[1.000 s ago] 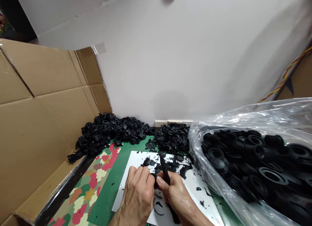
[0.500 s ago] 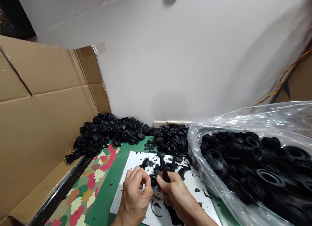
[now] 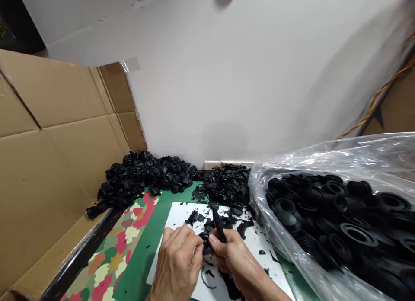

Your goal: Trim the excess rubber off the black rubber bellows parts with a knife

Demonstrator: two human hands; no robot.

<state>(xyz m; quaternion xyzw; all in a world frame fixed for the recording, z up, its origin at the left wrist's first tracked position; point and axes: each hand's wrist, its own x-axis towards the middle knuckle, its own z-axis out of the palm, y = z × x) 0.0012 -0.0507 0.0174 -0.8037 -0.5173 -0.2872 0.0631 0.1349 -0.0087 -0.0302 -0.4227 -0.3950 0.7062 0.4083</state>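
Note:
My left hand (image 3: 178, 262) is closed, its thumb and fingers pinching the left edge of a small round ribbed black rubber part (image 3: 205, 241). From the right, my right hand (image 3: 231, 255) grips a slim black pen-shaped tool (image 3: 218, 223), which slants up and away from the fingers. The right thumb tip touches or nearly touches the rubber part. Both hands are over a white board (image 3: 177, 214) strewn with black rubber scraps (image 3: 197, 217). A thin curved black strip (image 3: 206, 281) lies between my wrists. The tool's working end is not clearly visible.
A clear plastic bag (image 3: 259, 193) full of ribbed black rubber parts (image 3: 337, 206) stands on the right. Piles of black pieces (image 3: 152, 171) and shavings (image 3: 228, 182) lie against the wall. Cardboard (image 3: 65, 132) stands at left, beside a green surface (image 3: 142, 253) with patterned covering (image 3: 110, 257).
My left hand has turned so its back faces up more, its fingers now flatter against the rubber part. My right hand has hardly moved.

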